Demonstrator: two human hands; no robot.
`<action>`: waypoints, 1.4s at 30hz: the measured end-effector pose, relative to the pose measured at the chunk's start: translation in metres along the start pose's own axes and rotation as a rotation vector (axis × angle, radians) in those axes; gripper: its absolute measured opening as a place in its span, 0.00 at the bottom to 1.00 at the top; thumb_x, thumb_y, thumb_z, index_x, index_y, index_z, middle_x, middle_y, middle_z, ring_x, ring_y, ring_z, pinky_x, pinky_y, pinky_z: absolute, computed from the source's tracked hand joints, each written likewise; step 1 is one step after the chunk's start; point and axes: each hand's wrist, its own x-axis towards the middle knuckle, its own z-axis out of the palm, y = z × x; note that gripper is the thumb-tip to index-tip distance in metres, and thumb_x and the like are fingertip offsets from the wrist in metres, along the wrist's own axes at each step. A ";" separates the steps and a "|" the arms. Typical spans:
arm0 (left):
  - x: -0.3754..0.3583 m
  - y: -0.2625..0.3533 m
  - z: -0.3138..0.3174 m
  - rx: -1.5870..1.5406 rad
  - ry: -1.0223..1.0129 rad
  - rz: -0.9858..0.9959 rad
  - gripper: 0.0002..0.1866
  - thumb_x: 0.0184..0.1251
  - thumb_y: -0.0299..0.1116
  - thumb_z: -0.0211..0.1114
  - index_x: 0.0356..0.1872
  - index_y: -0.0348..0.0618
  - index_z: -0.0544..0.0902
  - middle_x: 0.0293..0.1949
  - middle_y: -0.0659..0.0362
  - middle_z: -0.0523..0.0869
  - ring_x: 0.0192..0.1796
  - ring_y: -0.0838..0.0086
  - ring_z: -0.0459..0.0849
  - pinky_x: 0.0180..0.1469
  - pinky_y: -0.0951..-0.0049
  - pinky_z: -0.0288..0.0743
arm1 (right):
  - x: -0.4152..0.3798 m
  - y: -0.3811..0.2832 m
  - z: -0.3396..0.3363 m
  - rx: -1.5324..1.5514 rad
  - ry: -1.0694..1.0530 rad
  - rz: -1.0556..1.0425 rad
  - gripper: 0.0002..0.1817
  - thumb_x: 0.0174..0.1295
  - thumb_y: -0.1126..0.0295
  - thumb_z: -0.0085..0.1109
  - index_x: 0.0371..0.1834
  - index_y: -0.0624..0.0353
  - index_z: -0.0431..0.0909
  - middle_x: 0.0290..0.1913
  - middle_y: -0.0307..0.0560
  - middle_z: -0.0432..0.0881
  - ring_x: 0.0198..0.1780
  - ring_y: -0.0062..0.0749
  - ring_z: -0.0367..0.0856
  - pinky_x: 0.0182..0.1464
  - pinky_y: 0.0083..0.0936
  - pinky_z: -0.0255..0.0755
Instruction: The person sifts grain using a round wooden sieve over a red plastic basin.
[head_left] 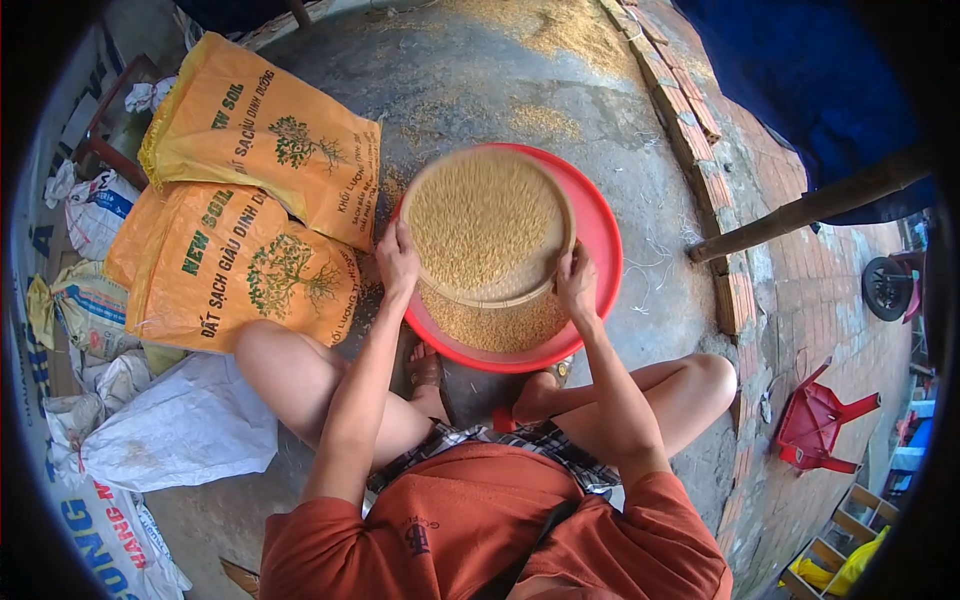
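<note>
A round, shallow woven sieve with a pale rim is held over a wide red basin. Husked-looking grain covers most of the sieve and looks blurred by motion. My left hand grips the sieve's left rim, and my right hand grips its right rim. More grain lies in the basin below, showing past the sieve's near edge. The sieve hides the rest of the basin's inside.
Orange sacks lie at the left, above a white sack. Grain is spread on the concrete beyond the basin. A brick edging, a slanted pole and a red stool are at the right.
</note>
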 end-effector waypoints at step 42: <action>0.009 0.041 -0.016 -0.267 0.119 0.130 0.13 0.64 0.33 0.44 0.34 0.33 0.74 0.16 0.52 0.72 0.18 0.64 0.72 0.24 0.69 0.65 | 0.002 -0.051 -0.029 -0.006 0.102 -0.140 0.09 0.60 0.69 0.40 0.30 0.65 0.63 0.18 0.59 0.69 0.21 0.54 0.71 0.24 0.40 0.63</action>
